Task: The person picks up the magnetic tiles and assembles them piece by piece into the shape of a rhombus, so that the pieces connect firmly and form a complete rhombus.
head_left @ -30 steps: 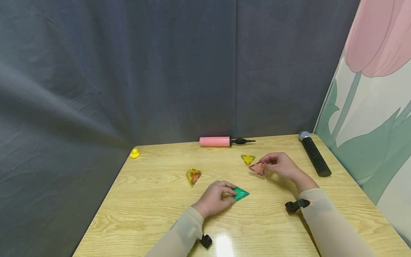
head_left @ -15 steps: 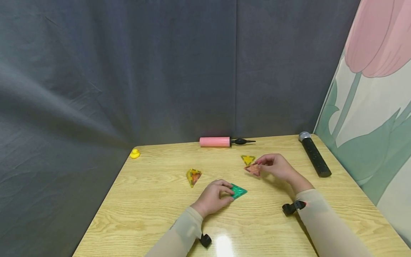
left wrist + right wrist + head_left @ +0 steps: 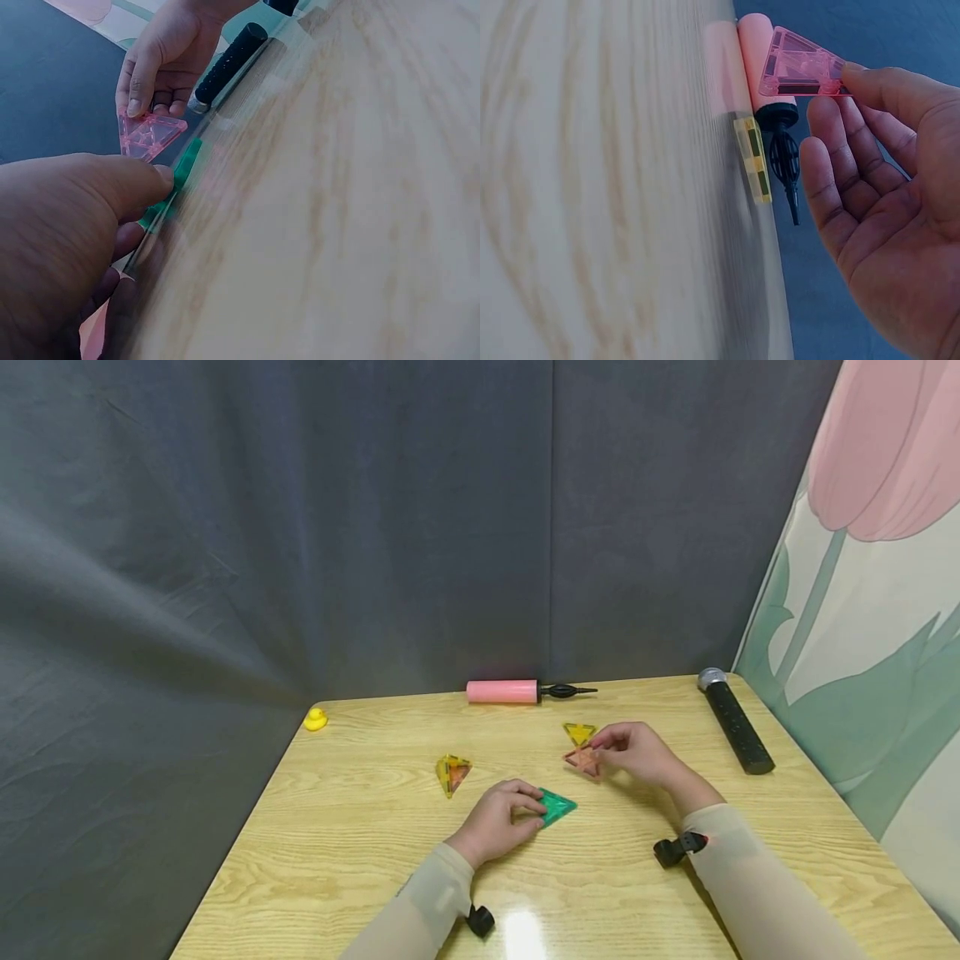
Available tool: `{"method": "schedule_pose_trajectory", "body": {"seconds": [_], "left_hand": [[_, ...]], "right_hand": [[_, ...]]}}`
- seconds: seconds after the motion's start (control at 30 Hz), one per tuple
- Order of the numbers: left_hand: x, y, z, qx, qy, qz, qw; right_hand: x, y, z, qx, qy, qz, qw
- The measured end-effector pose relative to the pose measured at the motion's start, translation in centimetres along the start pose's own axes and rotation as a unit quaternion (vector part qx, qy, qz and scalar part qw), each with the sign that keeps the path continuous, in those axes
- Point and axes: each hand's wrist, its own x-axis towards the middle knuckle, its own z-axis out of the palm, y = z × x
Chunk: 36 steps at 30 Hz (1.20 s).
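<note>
My left hand (image 3: 498, 820) pinches a green triangular magnetic tile (image 3: 557, 807) low over the table; thumb and fingers are at its left end. In the left wrist view the thumb lies on the green tile (image 3: 184, 171). My right hand (image 3: 643, 757) pinches a translucent pink triangular magnetic tile (image 3: 582, 761) between thumb and fingertips. The right wrist view has this pink tile (image 3: 801, 66) raised off the table. Just behind it lies a yellow triangular tile (image 3: 578, 732). To the left stands a small joined shape of yellow and orange tiles (image 3: 452, 774).
A pink hand pump (image 3: 502, 692) with a black nozzle lies along the table's back edge. At the right lies a black microphone (image 3: 737, 723); a yellow toy duck (image 3: 315, 719) sits at the back left corner. A dark curtain (image 3: 420, 527) hangs behind the table (image 3: 337, 877).
My right hand has carried the pink tile left and slightly toward me, to just in front of the yellow tile. My left hand has shifted a little left and back with the green tile.
</note>
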Motion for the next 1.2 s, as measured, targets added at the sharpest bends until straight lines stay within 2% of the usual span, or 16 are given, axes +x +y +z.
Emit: {"method": "schedule_pose_trajectory", "body": {"seconds": [0.37, 1.2], "left_hand": [[0.0, 0.1, 0.0, -0.003, 0.004, -0.003, 1.0], [0.1, -0.1, 0.1, -0.004, 0.012, -0.007, 0.9999]], "right_hand": [[0.0, -0.7, 0.8, -0.017, -0.007, 0.002, 0.9998], [0.2, -1.3, 2.5, -0.028, -0.034, -0.025, 0.9987]]}}
